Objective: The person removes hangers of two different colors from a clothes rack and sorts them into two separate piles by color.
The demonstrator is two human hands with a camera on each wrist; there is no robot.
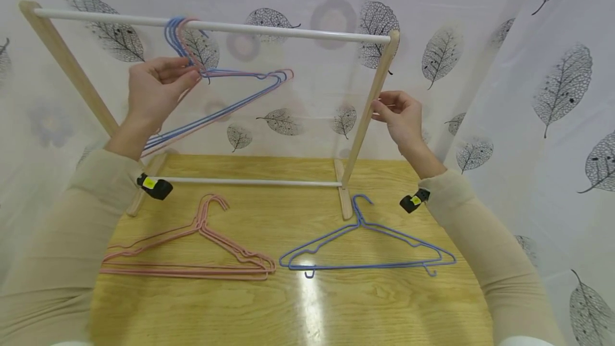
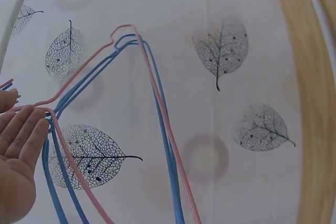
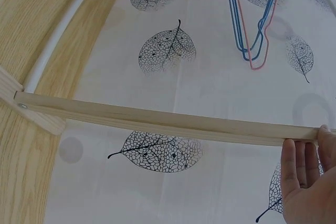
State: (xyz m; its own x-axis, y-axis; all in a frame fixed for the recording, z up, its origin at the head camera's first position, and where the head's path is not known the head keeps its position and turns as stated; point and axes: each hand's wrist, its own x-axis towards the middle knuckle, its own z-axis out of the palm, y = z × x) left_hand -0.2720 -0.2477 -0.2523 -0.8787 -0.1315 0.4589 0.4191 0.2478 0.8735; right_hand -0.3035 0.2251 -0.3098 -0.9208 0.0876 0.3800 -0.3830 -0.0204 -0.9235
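My left hand [image 1: 156, 87] pinches the necks of a small bunch of wire clothes hangers between thumb and fingers. Blue hangers [image 2: 174, 187] and a pink hanger [image 2: 123, 25] make up this bunch, and their hooks loop over the white top rail [image 1: 288, 31] of a rack. Over on the right, my right hand [image 1: 401, 116] grips the rack's wooden post [image 1: 360, 135], thumb on one side and fingers on the other. The right wrist view shows that hand near the upper part of the post.
On the wooden table [image 1: 240, 314], several pink hangers [image 1: 192, 271] lie stacked at left front. Blue hangers [image 1: 360, 267] lie flat at right front, small hooks below their bottom bar. The rack's lower white bar [image 1: 250, 181] runs between its feet. A leaf-print curtain [image 1: 519, 68] hangs behind.
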